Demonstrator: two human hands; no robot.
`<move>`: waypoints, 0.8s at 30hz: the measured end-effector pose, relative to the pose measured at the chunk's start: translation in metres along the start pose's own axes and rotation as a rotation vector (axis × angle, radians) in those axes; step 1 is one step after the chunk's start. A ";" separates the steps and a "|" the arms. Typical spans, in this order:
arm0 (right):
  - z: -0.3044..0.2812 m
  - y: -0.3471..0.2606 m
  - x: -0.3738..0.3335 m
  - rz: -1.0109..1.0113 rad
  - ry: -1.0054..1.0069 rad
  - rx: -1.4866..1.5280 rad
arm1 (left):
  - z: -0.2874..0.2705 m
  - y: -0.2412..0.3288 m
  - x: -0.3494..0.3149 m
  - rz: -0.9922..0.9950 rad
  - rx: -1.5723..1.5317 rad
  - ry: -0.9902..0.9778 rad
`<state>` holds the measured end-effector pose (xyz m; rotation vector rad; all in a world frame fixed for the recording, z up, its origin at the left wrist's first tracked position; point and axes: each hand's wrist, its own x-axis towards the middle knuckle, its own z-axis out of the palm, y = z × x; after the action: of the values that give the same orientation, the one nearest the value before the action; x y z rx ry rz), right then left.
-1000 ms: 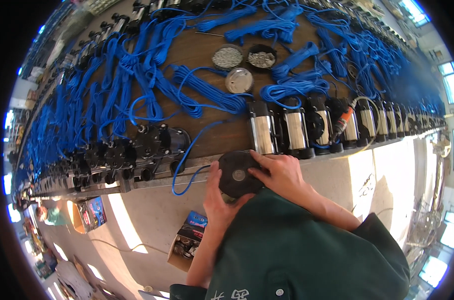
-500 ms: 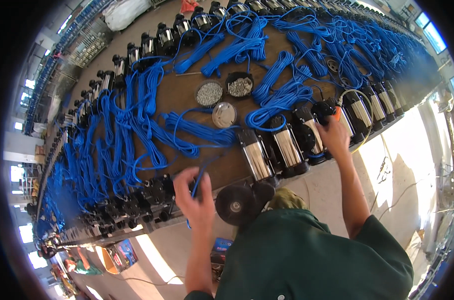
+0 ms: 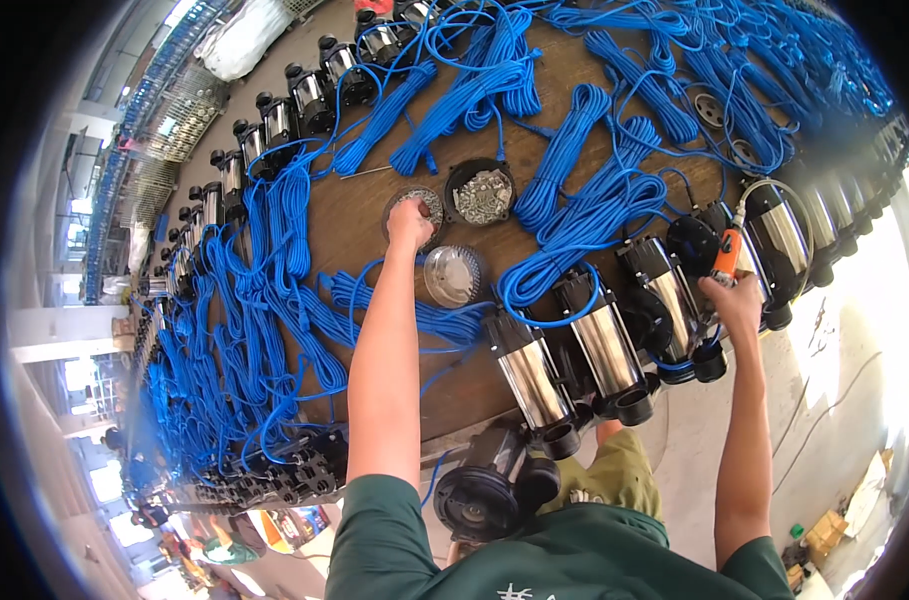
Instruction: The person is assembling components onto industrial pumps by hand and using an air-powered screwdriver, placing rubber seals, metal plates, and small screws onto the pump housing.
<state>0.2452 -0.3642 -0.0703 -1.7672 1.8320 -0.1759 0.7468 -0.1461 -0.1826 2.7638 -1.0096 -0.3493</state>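
My left hand reaches far across the brown table, its fingers down in a round dish of small metal parts; what the fingers hold is hidden. My right hand grips an orange hand tool with a hose, held at the black head of a steel pump in the front row. A pump with a black round end cap rests at the table's edge against my body, with neither hand on it.
A black dish of screws and a clear dish sit by the left hand. Several steel pumps line the near edge, more the far edge. Coils of blue cable cover the table. Boxes lie on the floor.
Both hands have left the black end cap. The left hand went up across the table into the parts dish. The right hand moved right to the pumps and took hold of the orange tool.
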 end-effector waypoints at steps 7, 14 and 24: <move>-0.052 0.001 0.019 0.190 -0.560 1.383 | -0.016 -0.029 -0.010 -0.521 -1.376 0.180; -0.114 -0.020 -0.028 -0.256 -1.105 2.186 | -0.042 -0.046 -0.026 -0.618 -1.913 -0.108; -0.130 -0.011 -0.115 -0.363 -0.070 1.626 | -0.034 -0.044 -0.033 -0.570 -1.969 -0.088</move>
<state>0.1861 -0.2944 0.0773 -0.7807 0.6680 -1.2695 0.7584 -0.0882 -0.1560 1.0523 0.2992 -0.8564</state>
